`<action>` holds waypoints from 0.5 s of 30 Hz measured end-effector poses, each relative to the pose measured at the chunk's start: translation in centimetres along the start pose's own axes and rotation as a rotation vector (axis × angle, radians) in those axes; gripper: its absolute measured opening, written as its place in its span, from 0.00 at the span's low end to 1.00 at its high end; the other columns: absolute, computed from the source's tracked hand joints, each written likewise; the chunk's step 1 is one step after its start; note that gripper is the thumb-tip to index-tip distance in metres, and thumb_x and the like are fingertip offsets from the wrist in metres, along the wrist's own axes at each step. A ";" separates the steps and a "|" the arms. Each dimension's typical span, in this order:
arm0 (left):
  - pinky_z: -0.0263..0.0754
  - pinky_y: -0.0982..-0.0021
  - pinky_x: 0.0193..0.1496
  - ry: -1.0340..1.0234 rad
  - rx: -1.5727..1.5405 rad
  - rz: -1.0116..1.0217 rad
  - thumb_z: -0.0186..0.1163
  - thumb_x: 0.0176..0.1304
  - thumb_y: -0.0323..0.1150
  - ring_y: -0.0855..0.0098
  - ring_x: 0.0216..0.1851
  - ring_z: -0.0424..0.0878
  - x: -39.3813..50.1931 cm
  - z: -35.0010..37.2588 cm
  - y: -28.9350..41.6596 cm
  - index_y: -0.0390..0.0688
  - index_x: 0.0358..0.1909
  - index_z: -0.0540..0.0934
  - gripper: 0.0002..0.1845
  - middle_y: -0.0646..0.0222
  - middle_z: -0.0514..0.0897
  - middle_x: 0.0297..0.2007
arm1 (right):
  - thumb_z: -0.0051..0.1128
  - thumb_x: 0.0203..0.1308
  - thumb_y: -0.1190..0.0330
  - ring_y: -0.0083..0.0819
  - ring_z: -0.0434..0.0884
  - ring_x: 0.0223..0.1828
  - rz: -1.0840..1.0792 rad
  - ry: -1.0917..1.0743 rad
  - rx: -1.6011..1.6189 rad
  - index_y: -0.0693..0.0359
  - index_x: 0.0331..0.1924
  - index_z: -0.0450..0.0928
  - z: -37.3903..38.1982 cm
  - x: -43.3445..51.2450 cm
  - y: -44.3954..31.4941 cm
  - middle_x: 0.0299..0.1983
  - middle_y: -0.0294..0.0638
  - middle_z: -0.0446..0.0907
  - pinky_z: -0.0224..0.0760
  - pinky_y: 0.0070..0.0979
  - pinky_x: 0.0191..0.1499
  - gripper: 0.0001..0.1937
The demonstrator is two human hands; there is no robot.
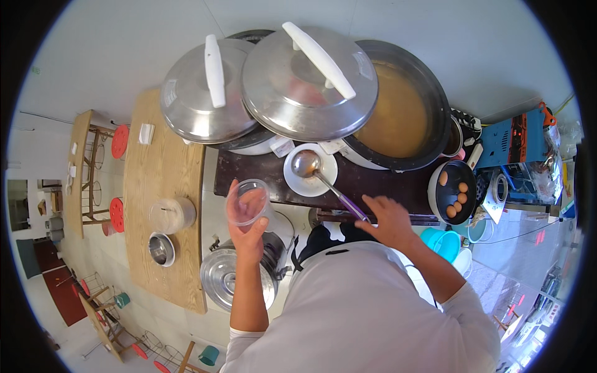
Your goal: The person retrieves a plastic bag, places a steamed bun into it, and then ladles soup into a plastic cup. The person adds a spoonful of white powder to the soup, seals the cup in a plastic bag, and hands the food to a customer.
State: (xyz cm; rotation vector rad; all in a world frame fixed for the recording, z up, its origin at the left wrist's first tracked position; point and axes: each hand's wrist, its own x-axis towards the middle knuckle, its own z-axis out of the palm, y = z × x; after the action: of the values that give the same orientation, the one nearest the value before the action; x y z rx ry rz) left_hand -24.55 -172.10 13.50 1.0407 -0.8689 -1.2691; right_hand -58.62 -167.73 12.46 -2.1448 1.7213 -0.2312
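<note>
My left hand (247, 233) holds a clear round plastic tub (252, 198); my fingers show through its wall and it looks empty. My right hand (389, 221) hovers with fingers apart by the purple handle of a metal ladle (345, 200). Its thumb is close to the handle's end; whether it touches I cannot tell. The ladle's bowl lies in a white bowl (298, 179) on a dark table (266, 170). Behind that, a large pot (433, 135) stands uncovered, holding brownish liquid (394, 112). Steel lids with white handles (308, 112) (205, 123) cover the neighbouring pots.
Several brown eggs (451, 211) sit in a dark-lined pot (433, 196) at the right. Beyond is a blue machine (496, 140). A lidded steel drum (217, 275) stands at my left, beside a wooden table (163, 186) with a clear tub (172, 215) and metal bowl (161, 249).
</note>
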 end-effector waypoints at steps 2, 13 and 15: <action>0.69 0.48 0.71 -0.063 -0.015 0.014 0.81 0.52 0.45 0.50 0.66 0.78 1.3 0.2 -0.5 0.42 0.81 0.56 0.59 0.53 0.80 0.60 | 0.71 0.61 0.49 0.51 0.84 0.50 0.239 -0.211 0.299 0.57 0.75 0.69 4.4 -1.1 1.2 0.49 0.52 0.84 0.79 0.40 0.53 0.40; 0.60 0.52 0.77 -0.146 0.014 0.381 0.78 0.57 0.36 0.58 0.68 0.74 11.5 2.4 2.4 0.39 0.80 0.55 0.54 0.54 0.79 0.61 | 0.71 0.56 0.72 0.49 0.82 0.50 -0.086 0.858 0.044 0.63 0.49 0.83 -9.0 9.1 -3.4 0.50 0.48 0.84 0.76 0.43 0.54 0.16; 0.60 0.52 0.77 -0.085 0.005 0.403 0.78 0.58 0.36 0.58 0.68 0.74 12.2 2.3 3.5 0.40 0.80 0.56 0.53 0.54 0.79 0.61 | 0.71 0.59 0.67 0.50 0.79 0.58 -0.067 0.884 -0.069 0.63 0.56 0.82 -12.0 13.5 -2.2 0.57 0.50 0.82 0.73 0.44 0.60 0.21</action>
State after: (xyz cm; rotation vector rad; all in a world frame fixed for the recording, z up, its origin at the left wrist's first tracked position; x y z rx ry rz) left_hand -24.14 -184.47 17.05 0.7700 -1.0851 -0.9742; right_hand -57.72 -182.63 22.84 -2.3135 2.0837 -1.3145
